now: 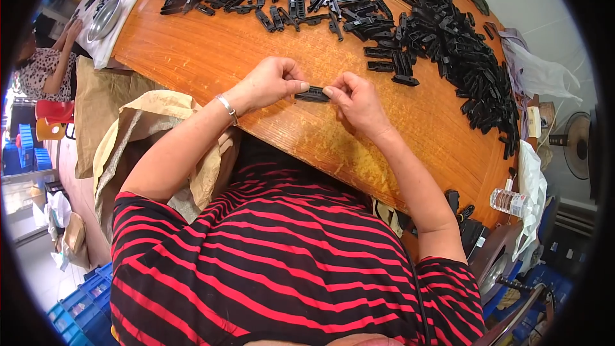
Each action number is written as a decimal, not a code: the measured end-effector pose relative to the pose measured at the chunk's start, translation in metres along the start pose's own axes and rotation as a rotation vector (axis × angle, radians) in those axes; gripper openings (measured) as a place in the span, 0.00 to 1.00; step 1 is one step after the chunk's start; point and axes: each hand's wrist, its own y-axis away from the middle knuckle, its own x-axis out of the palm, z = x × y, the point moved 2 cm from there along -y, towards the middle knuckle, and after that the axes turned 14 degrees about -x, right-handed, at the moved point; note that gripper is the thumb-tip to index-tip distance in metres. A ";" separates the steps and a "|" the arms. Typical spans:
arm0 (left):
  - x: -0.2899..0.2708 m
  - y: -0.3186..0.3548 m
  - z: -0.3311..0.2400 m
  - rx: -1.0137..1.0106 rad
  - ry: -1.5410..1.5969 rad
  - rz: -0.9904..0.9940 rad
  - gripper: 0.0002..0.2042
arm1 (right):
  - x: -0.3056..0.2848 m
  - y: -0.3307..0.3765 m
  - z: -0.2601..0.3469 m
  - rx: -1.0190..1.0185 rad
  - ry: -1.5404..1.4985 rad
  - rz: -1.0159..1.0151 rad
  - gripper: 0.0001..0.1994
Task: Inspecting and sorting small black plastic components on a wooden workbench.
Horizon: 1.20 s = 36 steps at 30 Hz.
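Observation:
Between my two hands I hold a small, long black plastic part (312, 94), level just above the near side of the wooden table. My left hand (277, 81) pinches its left end between thumb and fingers. At its right end, the thumb and bent fingers of my right hand (355, 101) close on it. Slots or ribs show along the part's face; finer detail is too small to make out. Beyond my hands, a few similar black parts (392, 64) lie side by side, apart from the main heap.
Heaps of black plastic parts (448, 45) cover the table's (211, 45) far and right sides. An open brown paper sack (138, 128) stands at the left edge. At right are a clear bottle (509, 202) and a fan (576, 144). Another person (51, 67) sits far left, near a metal bowl (104, 18).

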 end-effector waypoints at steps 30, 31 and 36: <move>0.011 -0.001 0.002 -0.075 -0.146 -0.124 0.11 | 0.002 -0.013 -0.014 -0.072 0.394 0.114 0.12; 0.011 0.001 0.001 -0.092 -0.169 -0.115 0.10 | 0.001 -0.012 -0.015 -0.020 0.366 0.132 0.13; -0.002 0.058 -0.016 0.123 -0.324 -0.189 0.08 | -0.017 -0.003 0.003 0.001 0.320 0.111 0.12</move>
